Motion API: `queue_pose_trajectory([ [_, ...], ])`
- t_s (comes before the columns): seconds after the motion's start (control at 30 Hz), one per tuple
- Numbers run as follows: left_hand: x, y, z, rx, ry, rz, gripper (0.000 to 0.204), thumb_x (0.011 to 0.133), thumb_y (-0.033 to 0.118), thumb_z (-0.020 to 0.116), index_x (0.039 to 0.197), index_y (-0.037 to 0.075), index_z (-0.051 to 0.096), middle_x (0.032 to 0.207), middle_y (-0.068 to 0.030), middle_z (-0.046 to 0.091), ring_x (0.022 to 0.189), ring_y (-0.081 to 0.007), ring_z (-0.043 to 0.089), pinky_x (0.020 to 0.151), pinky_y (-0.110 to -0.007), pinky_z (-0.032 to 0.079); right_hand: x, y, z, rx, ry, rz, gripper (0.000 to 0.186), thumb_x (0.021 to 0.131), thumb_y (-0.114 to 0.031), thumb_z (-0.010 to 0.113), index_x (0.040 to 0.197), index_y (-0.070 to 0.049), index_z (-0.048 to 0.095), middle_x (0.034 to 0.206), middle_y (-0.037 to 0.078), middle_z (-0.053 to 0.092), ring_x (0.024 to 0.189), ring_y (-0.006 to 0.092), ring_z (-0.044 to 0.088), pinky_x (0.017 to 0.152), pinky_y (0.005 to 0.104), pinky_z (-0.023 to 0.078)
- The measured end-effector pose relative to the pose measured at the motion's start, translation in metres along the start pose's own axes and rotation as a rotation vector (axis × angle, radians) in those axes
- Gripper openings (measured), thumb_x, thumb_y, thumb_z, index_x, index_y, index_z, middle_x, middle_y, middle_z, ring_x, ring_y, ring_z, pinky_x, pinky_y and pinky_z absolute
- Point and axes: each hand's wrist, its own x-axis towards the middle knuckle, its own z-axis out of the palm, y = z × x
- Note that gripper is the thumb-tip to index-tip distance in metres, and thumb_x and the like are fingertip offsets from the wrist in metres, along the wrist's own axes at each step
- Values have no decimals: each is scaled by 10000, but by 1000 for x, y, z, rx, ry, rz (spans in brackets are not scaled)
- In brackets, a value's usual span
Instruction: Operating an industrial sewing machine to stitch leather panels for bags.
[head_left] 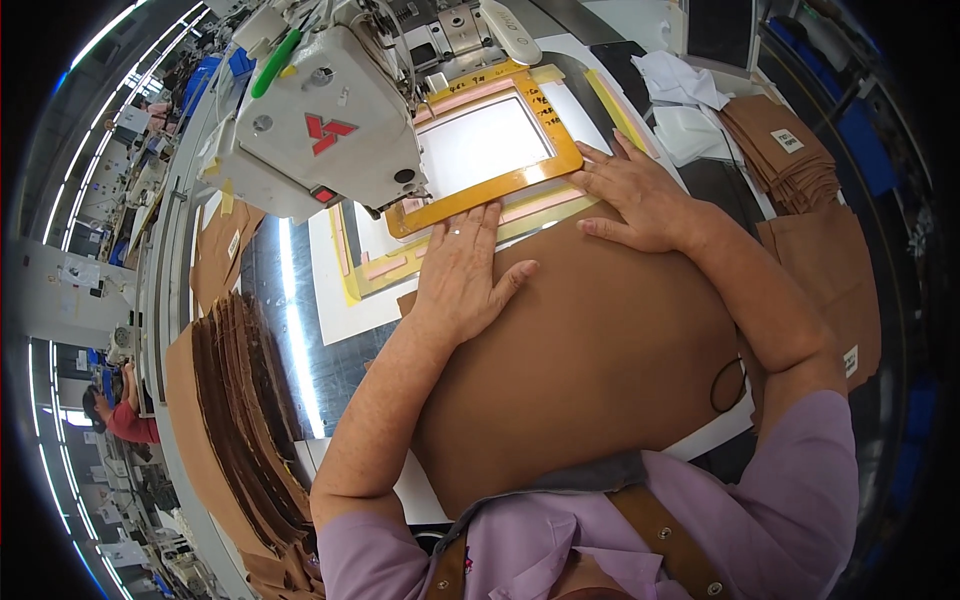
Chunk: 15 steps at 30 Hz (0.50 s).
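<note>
A large brown fabric piece (590, 340) lies spread in front of me, its far edge reaching an orange rectangular clamp frame (480, 205) under the head of a white sewing machine (318, 120). My left hand (458, 268) rests flat by the near side of the frame, thumb apart, fingertips touching close to its edge. Further right, my right hand (640, 198) lies with fingers spread over the fabric's far right edge, its fingertips near the frame's right corner. Neither hand grips anything. Beneath the frame is a pale template (350, 262) with yellow and pink strips.
Folded brown pieces (225, 430) stand in a thick stack at left. More brown stacks (770, 160) with white labels lie at right, beside crumpled white cloth (680, 80). A black cord loop (728, 385) lies on the fabric. Another person (130, 410) in red sits far left.
</note>
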Motion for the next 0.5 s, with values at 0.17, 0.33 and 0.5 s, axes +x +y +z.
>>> queue_pose_trajectory([
  [0.17, -2, -10, 5, 155, 35, -137, 979, 978, 722, 364, 1521, -93, 337, 1517, -287, 417, 1460, -401, 342, 1230, -525, 185, -3, 0, -7, 11, -35, 27, 687, 991, -599, 500, 1448, -86, 519, 1470, 164, 529, 1509, 294, 321, 1251, 582, 155],
  [0.33, -8, -16, 8, 140, 34, -140, 976, 978, 724, 363, 1516, -90, 352, 1501, -280, 438, 1448, -400, 361, 1233, -528, 163, -1, 0, 3, -44, -25, 2, 750, 990, -649, 453, 1442, -56, 533, 1501, 145, 510, 1537, 280, 256, 1264, 571, 120],
  [0.5, -22, -21, 0, 116, 56, -197, 947, 983, 713, 366, 1485, -90, 395, 1454, -270, 486, 1428, -396, 389, 1228, -531, 162, 0, -1, 3, -32, -43, 9, 775, 990, -666, 434, 1438, -41, 536, 1515, 146, 495, 1545, 277, 230, 1264, 575, 108],
])
